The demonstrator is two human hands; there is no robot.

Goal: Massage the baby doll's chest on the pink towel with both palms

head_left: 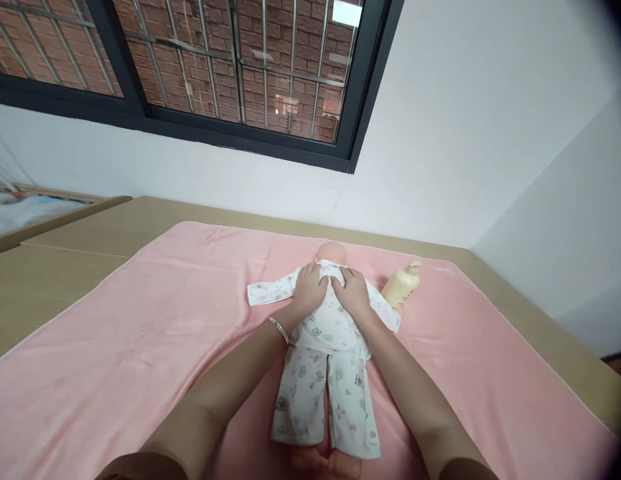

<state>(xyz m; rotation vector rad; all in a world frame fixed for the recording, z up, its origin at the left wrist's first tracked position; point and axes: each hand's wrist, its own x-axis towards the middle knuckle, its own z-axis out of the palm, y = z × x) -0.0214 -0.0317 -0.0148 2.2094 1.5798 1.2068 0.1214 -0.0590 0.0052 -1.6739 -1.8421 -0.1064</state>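
In the middle of the frame, doll (pixel 330 347): one, lying on its back with its head toward the wall, dressed in a white printed top and trousers; two sleeves spread out sideways, two trouser legs pointing to the lower edge.
Left hand (pixel 310 288): one, palm down on the doll's upper chest, fingers bent over the cloth by the collar; whether they pinch the fabric cannot be told.
Right hand (pixel 351 290): one, just beside the left and touching it, laid the same way on the other shoulder; its hold on the cloth also cannot be told.
Bracelet (pixel 279 329): one thin silver band on the left wrist.
Bottle (pixel 401 285): one, pale yellow, lying right of the doll, near the right sleeve.
Blanket (pixel 140 347): one, pink, spread under the doll and the bottle.
Platform (pixel 80 253): one tan surface under the blanket, showing at left and right.
Window (pixel 230 67): one, dark-framed and barred, upper left, with brick behind it.
Hidden or cut off: the doll's face is covered by the hands and collar, only the crown showing; its feet are clipped by the lower edge; the bottle's print is unreadable; an object at the left edge is too blurred to name.
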